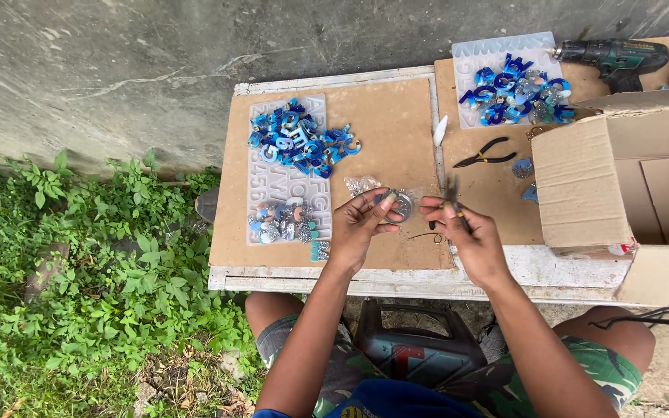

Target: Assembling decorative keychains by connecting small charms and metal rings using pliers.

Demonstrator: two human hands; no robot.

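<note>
My left hand pinches a small round glittery resin disc just above the brown board. My right hand is closed around a thin dark tool, probably small pliers, whose tip points up beside the disc. The two hands nearly touch over the board's near edge. A small wire ring lies on the board beneath them.
A clear letter mould carries a heap of blue resin letters and silver ones. A second mould with blue letters, black pliers, a green cordless drill and an open cardboard box lie to the right. Weeds grow at left.
</note>
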